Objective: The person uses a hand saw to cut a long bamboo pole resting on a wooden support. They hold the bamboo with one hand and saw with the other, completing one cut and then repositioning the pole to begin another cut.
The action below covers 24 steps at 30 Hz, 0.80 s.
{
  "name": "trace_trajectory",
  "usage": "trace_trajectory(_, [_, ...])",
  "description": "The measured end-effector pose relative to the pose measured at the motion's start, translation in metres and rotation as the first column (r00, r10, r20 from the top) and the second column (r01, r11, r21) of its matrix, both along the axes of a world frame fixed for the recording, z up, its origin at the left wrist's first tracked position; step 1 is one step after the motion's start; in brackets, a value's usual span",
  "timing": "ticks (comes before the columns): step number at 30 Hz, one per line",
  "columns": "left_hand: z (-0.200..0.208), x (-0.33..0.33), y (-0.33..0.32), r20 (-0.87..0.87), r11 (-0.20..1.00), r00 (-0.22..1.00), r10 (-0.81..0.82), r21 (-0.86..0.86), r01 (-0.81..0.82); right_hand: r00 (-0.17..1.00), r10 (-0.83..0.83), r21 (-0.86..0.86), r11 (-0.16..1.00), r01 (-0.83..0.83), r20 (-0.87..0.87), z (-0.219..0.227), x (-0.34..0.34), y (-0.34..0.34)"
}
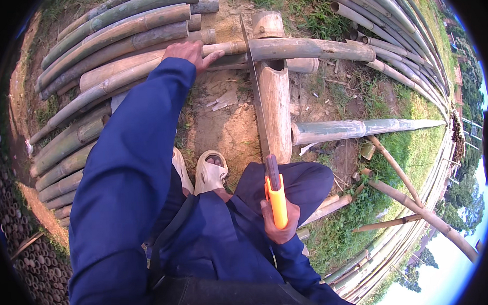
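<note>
The orange-handled handsaw (259,109) was grasped by its handle in the right hand (283,224), its long blade pointed away from the body and set beside a thicker bamboo length (315,48). The left hand (189,54) was laid on a slimmer bamboo pole (227,48) left of the blade, thumb spread; whether its fingers were closed could not be told. The thicker length was supported across a pale bamboo section (275,114).

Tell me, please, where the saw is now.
In the head view, the saw is slightly right of centre. The right hand grips its orange handle; its blade points up the picture, right of the left hand.
</note>
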<state>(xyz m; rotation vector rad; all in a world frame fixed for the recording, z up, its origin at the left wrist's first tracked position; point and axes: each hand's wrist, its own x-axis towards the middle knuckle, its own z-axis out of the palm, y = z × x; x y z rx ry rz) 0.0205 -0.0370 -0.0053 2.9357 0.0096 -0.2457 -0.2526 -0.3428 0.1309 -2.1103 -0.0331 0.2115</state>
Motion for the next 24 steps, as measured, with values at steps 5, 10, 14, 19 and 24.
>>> trace_trajectory(5, [0.006, 0.007, -0.009, -0.055, 0.999, 0.998, -0.038, 0.028, 0.039, 0.995, -0.049, 0.124, 0.992, 0.038, 0.086, -0.054, 0.138, 0.046])
trace_trajectory(10, [0.004, 0.0, -0.005, -0.002, 0.999, 0.999, -0.032, 0.006, 0.032, 0.998, -0.03, 0.103, 0.994, 0.024, 0.056, -0.048, 0.115, 0.043])
trace_trajectory(14, [-0.001, -0.003, 0.002, -0.007, 1.0, 1.0, 0.0, 0.015, 0.0, 0.999, 0.014, -0.029, 0.999, -0.015, -0.043, 0.003, -0.004, -0.003])
trace_trajectory(19, [-0.001, 0.001, -0.003, -0.019, 1.0, 1.0, 0.0, 0.005, 0.0, 0.999, -0.025, -0.01, 1.0, 0.024, -0.04, -0.024, 0.066, 0.015])
trace_trajectory(24, [-0.001, 0.003, 0.001, 0.021, 1.0, 1.0, -0.018, 0.005, 0.018, 0.996, -0.035, 0.131, 0.991, 0.024, 0.082, -0.048, 0.144, 0.054])
